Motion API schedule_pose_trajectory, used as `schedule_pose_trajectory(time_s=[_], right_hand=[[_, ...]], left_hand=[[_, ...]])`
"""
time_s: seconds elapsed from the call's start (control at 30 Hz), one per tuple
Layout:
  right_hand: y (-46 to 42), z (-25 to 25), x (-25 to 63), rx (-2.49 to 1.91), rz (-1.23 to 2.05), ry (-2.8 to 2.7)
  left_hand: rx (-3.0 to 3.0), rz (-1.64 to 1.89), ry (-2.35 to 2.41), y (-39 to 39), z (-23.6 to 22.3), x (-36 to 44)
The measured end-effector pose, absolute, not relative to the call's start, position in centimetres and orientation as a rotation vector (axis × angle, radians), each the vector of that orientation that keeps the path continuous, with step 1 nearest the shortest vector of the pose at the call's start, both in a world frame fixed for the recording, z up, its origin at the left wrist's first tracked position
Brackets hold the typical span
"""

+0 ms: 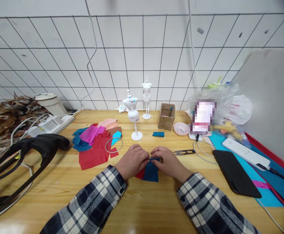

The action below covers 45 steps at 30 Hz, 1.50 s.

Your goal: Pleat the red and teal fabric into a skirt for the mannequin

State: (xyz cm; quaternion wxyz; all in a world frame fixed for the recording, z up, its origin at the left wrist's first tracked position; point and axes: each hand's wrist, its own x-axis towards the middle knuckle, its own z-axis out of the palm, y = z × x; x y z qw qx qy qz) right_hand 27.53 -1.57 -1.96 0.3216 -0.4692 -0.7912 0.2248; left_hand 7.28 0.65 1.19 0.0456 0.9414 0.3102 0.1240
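Between my hands is a small dark blue sheet [151, 172] that looks like crepe paper. My left hand [135, 160] is closed in a pinch on its upper left edge. At the upper right edge, my right hand [169, 161] pinches the same sheet, fingertips close to those of the left. A red piece [140, 174] shows beneath the left hand, next to the blue sheet; whether the two are joined is hidden. Just beyond the right hand lie black thread snips [185, 152]. A folded blue strip [158, 134] rests farther back on the table.
Red sheets [95, 156] and a metal hoop [114, 145] lie at left. Behind stand a white mini dress form [133, 113], a second dress form [146, 94], a cardboard box [166, 116] and a pink bowl [181, 128]. A black phone [236, 172] and cables are at right, a black headset [22, 165] at left.
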Motion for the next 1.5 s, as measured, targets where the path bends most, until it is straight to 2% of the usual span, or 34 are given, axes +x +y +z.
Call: schedule_pose_trajectory(time_s=[0.23,0.43,0.57,0.63,0.7,0.77,0.83,0.97,1.5], right_hand=[[-1.7,-1.0,27.6,-1.182,0.553,-2.079],[-2.3,0.1,27.8,-1.07,0.243,-1.838],[-2.5,-0.2,27.3,-0.951,0.117,-1.941],[-2.4,-0.5,27.0,-0.988,0.128,-2.029],[-2.3,-0.8,26.8,-1.072,0.151,-2.083],[-2.1,-0.9,26.9,-1.151,0.18,-2.128],[-2.0,-1.0,27.2,-1.202,0.214,-2.167],[-1.6,-1.2,27.9,-1.215,0.285,-2.201],[-1.6,-1.1,27.8,-1.322,0.343,-2.333]], left_hand=[[2.773,0.506,0.94,0.6,0.9,6.9],[2.368,0.815,1.132,1.4,-0.4,6.3],[2.28,1.089,1.452,3.1,-0.7,5.1],[2.248,1.116,1.679,3.3,-0.3,4.6],[2.263,1.102,1.716,2.9,0.4,4.6],[2.351,1.043,1.503,1.8,1.2,5.1],[2.466,0.839,1.277,0.6,1.7,6.0],[2.577,0.532,1.282,-0.8,1.9,7.2],[2.699,0.42,1.341,-0.4,1.1,7.4]])
